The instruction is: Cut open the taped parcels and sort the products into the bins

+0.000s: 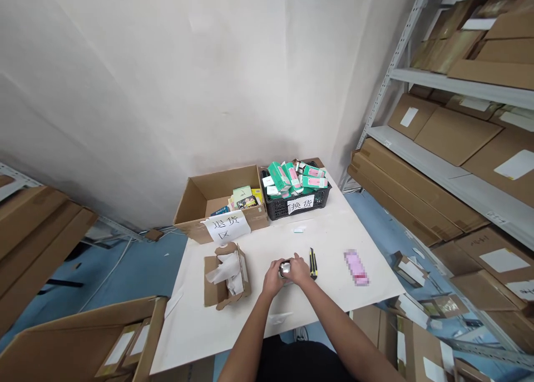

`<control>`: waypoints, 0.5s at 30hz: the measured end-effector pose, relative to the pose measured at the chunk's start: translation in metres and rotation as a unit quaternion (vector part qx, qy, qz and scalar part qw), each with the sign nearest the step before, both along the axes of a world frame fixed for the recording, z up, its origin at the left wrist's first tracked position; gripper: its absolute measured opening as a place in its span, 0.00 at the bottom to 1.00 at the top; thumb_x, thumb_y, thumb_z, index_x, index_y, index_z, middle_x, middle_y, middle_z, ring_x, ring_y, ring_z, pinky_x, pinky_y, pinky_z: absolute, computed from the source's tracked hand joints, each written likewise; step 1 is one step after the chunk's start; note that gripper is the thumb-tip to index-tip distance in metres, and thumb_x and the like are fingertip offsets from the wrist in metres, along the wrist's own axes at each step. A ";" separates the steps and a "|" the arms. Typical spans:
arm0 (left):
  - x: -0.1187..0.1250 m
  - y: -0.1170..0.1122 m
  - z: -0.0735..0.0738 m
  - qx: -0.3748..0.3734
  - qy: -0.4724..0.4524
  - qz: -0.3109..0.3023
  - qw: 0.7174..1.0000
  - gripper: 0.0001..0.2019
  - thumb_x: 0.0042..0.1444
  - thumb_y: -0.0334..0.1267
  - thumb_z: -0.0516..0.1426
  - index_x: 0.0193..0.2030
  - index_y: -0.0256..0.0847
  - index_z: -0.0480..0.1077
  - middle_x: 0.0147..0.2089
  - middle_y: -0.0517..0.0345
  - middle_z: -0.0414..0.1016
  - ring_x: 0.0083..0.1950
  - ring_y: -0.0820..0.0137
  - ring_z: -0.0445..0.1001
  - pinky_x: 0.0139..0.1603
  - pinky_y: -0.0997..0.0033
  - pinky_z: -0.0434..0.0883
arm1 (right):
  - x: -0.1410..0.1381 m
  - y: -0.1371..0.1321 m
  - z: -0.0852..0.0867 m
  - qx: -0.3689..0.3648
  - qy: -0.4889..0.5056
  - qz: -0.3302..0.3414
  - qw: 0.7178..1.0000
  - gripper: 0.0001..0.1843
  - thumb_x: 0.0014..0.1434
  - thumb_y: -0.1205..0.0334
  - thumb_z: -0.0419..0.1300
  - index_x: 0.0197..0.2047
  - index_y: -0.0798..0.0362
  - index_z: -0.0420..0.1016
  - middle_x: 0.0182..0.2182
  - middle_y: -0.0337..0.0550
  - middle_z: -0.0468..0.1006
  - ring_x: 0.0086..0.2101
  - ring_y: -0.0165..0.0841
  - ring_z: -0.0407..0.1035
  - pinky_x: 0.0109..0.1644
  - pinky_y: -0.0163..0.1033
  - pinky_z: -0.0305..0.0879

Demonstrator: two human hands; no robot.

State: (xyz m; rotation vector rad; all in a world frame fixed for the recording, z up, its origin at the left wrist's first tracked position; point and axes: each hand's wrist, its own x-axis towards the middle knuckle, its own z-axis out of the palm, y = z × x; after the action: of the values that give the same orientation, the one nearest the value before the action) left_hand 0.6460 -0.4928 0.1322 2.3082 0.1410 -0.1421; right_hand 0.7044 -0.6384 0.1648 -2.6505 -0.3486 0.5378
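Observation:
Both my hands are together over the white table [334,232], near its front. Between them is a small shiny silver object with a rounded top [285,268]; its exact kind does not show. My left hand [272,279] is curled round its left side. My right hand [299,271] closes on it from the right, with the fingers partly hidden. Just right of my right hand lies a yellow-and-black utility knife [312,263]. To the left stands an opened small cardboard box [245,268] with crumpled white paper [228,273] inside.
Along the back stand a labelled cardboard box [200,201] and a black plastic crate [275,208] heaped with green-and-pink cartons [292,176]. A blurred pink item [356,267] lies at right. Shelves of cartons [450,129] flank the table's right side; a large open box [161,321] is front left.

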 end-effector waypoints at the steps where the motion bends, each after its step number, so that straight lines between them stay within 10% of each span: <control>1: -0.002 0.000 -0.002 -0.010 -0.010 0.005 1.000 0.37 0.45 0.28 0.67 0.64 0.49 0.67 0.63 0.54 0.72 0.61 0.61 0.75 0.61 0.61 0.72 | 0.003 0.005 0.003 -0.016 0.017 0.009 1.000 0.29 0.50 0.54 0.73 0.56 0.48 0.83 0.65 0.57 0.70 0.58 0.52 0.72 0.56 0.47 0.70; 10: 0.005 0.016 -0.001 0.049 -0.015 0.047 0.998 0.32 0.49 0.28 0.64 0.62 0.46 0.68 0.59 0.51 0.73 0.61 0.59 0.73 0.58 0.62 0.71 | 0.012 0.021 0.018 0.075 -0.027 0.034 0.996 0.28 0.43 0.58 0.73 0.50 0.51 0.80 0.68 0.57 0.66 0.63 0.54 0.63 0.61 0.51 0.65; 15: 0.020 0.032 -0.005 0.015 -0.021 0.091 0.995 0.35 0.46 0.33 0.69 0.63 0.44 0.67 0.58 0.51 0.72 0.59 0.59 0.75 0.60 0.60 0.71 | 0.015 0.017 0.054 0.236 -0.074 -0.052 0.967 0.27 0.44 0.57 0.68 0.50 0.50 0.75 0.51 0.46 0.77 0.44 0.41 0.75 0.50 0.44 0.72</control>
State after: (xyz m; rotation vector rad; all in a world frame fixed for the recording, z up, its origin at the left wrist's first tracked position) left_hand 0.6659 -0.4603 0.1277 2.3121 0.3341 0.0008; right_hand 0.7195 -0.6215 0.2193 -2.2316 -0.3309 0.1899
